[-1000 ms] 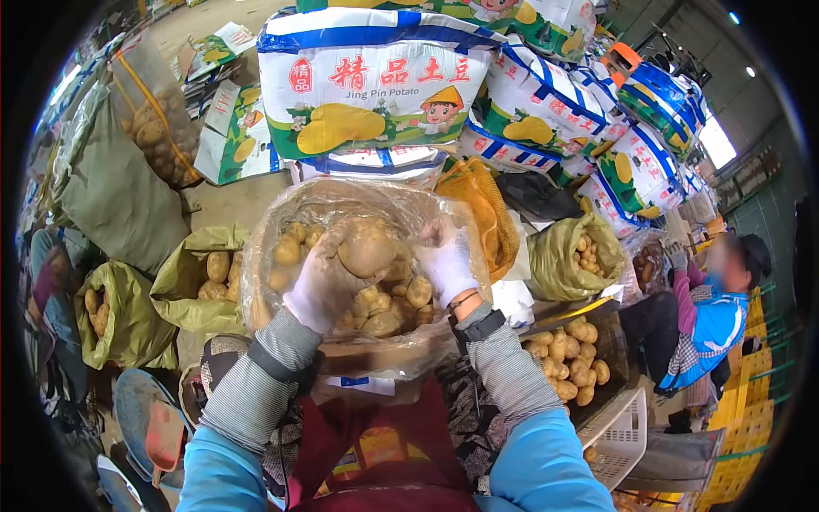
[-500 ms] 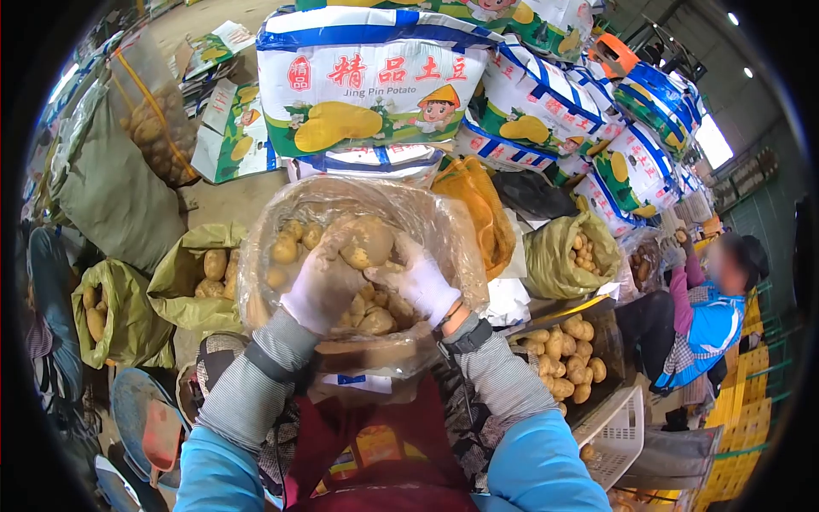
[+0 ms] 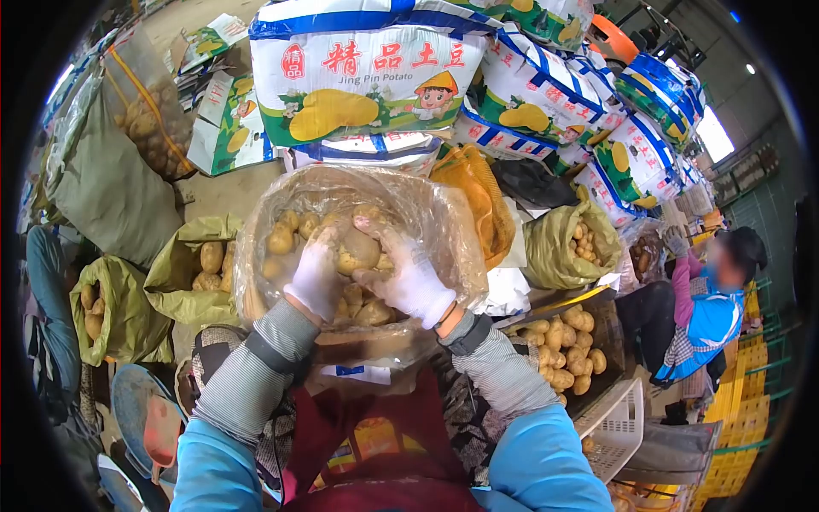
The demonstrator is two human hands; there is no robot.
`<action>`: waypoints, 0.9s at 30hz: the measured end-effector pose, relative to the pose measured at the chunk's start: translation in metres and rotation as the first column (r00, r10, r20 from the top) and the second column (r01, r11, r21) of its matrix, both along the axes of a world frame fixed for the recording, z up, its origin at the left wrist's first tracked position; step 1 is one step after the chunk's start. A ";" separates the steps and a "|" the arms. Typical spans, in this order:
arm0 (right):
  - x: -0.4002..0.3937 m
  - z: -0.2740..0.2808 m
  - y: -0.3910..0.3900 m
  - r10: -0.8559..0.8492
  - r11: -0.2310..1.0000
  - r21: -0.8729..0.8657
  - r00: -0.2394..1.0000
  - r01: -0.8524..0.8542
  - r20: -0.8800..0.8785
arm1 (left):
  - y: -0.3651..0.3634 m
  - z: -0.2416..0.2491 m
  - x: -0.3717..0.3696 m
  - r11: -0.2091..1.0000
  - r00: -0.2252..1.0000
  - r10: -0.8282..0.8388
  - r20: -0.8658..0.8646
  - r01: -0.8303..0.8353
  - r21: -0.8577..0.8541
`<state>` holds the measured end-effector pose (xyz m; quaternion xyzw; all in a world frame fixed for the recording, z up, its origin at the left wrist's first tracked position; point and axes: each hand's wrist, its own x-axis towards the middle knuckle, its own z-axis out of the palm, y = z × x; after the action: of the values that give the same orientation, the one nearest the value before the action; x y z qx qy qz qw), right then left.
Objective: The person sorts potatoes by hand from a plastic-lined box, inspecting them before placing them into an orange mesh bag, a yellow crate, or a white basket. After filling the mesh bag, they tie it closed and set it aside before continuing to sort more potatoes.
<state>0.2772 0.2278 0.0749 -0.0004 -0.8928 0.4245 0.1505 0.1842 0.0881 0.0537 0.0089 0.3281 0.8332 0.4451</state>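
Observation:
In front of me stands a box lined with a clear plastic bag (image 3: 465, 243), with several potatoes inside. A large, dirt-covered potato (image 3: 360, 249) is held between both gloved hands, over the box. My left hand (image 3: 319, 271) closes on its left side. My right hand (image 3: 408, 271) grips it from the right, with the fingers over its far edge. Loose potatoes (image 3: 281, 239) lie in the bag to the left of my hands, and more (image 3: 371, 311) show below them. The undersides of the fingers are hidden.
Green sacks of potatoes (image 3: 119, 328) stand at the left, another sack (image 3: 546, 256) at the right. A bin of potatoes (image 3: 627, 337) is by my right arm. Printed potato boxes (image 3: 367, 77) are stacked ahead. A co-worker (image 3: 708, 299) sits at the right.
Both hands still hold the large potato. My right hand has shifted a little left and up around it, and the potato sits slightly lower. The whole view has tilted slightly.

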 end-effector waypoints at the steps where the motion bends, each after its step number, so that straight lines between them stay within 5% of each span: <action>1: -0.001 -0.001 -0.005 -0.027 0.999 -0.037 1.000 0.027 -0.014 | 0.004 -0.002 0.004 1.000 0.998 0.004 0.056 -0.005 0.014; 4: -0.006 -0.010 -0.008 -0.089 0.996 -0.004 0.996 0.089 0.021 | 0.011 -0.016 0.010 0.998 0.989 -0.002 0.149 -0.007 0.061; 6: -0.009 -0.022 0.000 0.009 0.986 -0.168 0.999 -0.014 -0.032 | 0.009 -0.023 0.009 0.994 0.994 -0.018 0.112 0.006 0.107; 8: -0.013 -0.022 0.007 -0.018 0.907 -0.421 1.000 0.022 0.012 | 0.006 -0.068 0.001 0.997 0.824 -0.046 -0.564 0.006 -0.074; 10: -0.016 -0.014 0.017 -0.114 0.682 -0.697 0.973 0.224 0.201 | 0.004 -0.068 0.003 0.988 0.634 -0.086 -0.768 -0.046 -0.148; 11: -0.015 -0.015 0.022 -0.084 0.413 -0.878 0.970 0.241 0.226 | 0.000 -0.068 0.004 0.988 0.688 -0.073 -0.722 -0.049 -0.146; 13: -0.015 -0.012 0.023 -0.230 0.390 -0.858 0.937 0.335 0.262 | -0.007 -0.034 0.007 0.989 0.780 -0.043 -0.624 -0.054 -0.136; 16: -0.014 -0.033 0.069 -0.366 0.782 -0.473 0.914 0.405 0.177 | -0.003 -0.003 0.006 0.999 0.877 -0.033 -0.478 0.012 -0.046; 18: -0.010 -0.044 0.116 -0.622 0.670 -0.345 0.751 0.657 0.223 | -0.011 0.004 0.003 1.000 0.727 0.001 -0.686 0.017 0.020; 19: -0.013 -0.077 0.158 -0.738 0.616 -0.318 0.669 0.721 0.088 | -0.013 0.000 0.002 0.998 0.783 0.020 -0.622 0.017 0.055; 22: 0.010 -0.166 0.282 -0.782 0.391 -0.428 0.539 0.815 0.313 | -0.013 -0.014 -0.002 0.996 0.974 0.030 -0.224 -0.011 0.087; 23: 0.019 -0.162 0.288 -0.730 0.206 -0.681 0.574 0.703 0.372 | -0.012 -0.017 -0.002 0.998 0.987 0.023 -0.157 -0.014 0.059; 24: 0.027 -0.166 0.292 -0.712 0.347 -0.639 0.637 0.686 0.297 | -0.012 -0.013 -0.001 1.000 0.952 -0.002 -0.306 -0.004 -0.021; 26: 0.023 -0.156 0.291 -0.694 0.535 -0.375 0.647 0.757 0.315 | -0.007 0.011 0.000 0.997 0.988 0.013 0.155 -0.025 0.079; 27: 0.020 -0.150 0.290 -0.693 0.607 -0.228 0.647 0.761 0.316 | -0.003 0.011 -0.001 0.998 0.978 0.018 0.209 -0.031 0.058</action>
<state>0.2977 0.5173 -0.0748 -0.4325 -0.7367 0.4712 0.2195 0.1827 0.0847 0.0651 -0.0692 0.2542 0.8446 0.4662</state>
